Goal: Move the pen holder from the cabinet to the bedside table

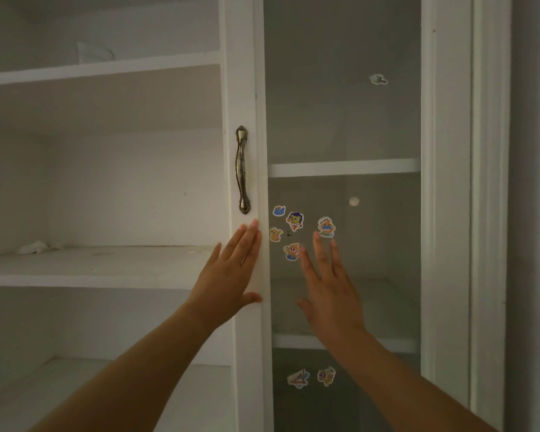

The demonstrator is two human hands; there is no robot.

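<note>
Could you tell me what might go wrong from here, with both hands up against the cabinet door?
The right hand is spread flat toward the glass door panel; hard pressure might crack it. The left hand lies on the white door frame below the ornate metal handle, so fingers could get pinched at its edge. No pen holder shows on the open white shelves.

- left hand point(231, 269): bare, no rings or glove, short plain nails
- right hand point(331, 291): bare too
- both forearms uncovered, no sleeves, watch or bracelet showing
</note>
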